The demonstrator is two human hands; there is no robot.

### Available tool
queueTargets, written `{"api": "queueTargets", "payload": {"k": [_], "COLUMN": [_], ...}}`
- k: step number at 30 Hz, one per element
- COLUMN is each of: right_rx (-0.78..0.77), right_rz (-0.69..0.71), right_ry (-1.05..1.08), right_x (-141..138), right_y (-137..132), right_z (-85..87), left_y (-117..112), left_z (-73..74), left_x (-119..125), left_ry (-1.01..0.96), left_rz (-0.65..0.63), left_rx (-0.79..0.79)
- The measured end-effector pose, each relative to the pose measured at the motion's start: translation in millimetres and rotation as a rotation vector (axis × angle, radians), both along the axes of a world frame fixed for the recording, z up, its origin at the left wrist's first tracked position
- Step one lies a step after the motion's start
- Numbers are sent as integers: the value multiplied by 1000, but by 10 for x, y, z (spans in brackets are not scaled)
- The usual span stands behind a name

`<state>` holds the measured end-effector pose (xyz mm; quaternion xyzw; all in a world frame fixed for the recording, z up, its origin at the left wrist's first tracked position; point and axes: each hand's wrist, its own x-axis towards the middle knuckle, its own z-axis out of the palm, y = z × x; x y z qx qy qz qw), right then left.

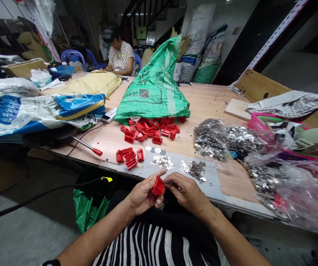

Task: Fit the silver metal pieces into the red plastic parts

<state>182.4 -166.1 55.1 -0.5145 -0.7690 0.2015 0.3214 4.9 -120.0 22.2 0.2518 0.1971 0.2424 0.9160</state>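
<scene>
My left hand (145, 195) is closed around a small red plastic housing (158, 187), held over my lap just off the table's front edge. Close beside it, my right hand (186, 190) pinches a thin greyish metal piece (168, 181) whose tip points at the housing; its exact kind is too small to make out. On the grey mat (213, 181) beyond my hands lie a pile of bright flat metal pieces (163, 162) and a darker pile of small metal parts (197, 170). Several loose red housings (130, 159) rest left of the mat.
A green woven sack (153, 88) stands on the table with more red housings (150, 129) at its mouth. Clear bags of metal parts (211, 138) and a pink basket (261, 123) sit at right. A red-tipped lever (96, 151) sticks out at left. Another person (121, 57) sits across.
</scene>
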Motion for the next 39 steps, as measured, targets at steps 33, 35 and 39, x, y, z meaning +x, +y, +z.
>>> {"api": "queueTargets", "payload": {"k": [33, 35, 39], "right_rx": [-360, -340, -327], "right_rz": [-86, -100, -132], "right_ry": [315, 235, 166], "right_x": [32, 25, -5], "right_y": [83, 69, 57], "right_z": [-16, -1, 16], "left_y": [-9, -10, -15], "left_z": [6, 13, 11], "left_x": [35, 44, 62], "left_ry": [4, 9, 12], "left_rz": [-16, 5, 18], "left_rx": [6, 9, 29]}}
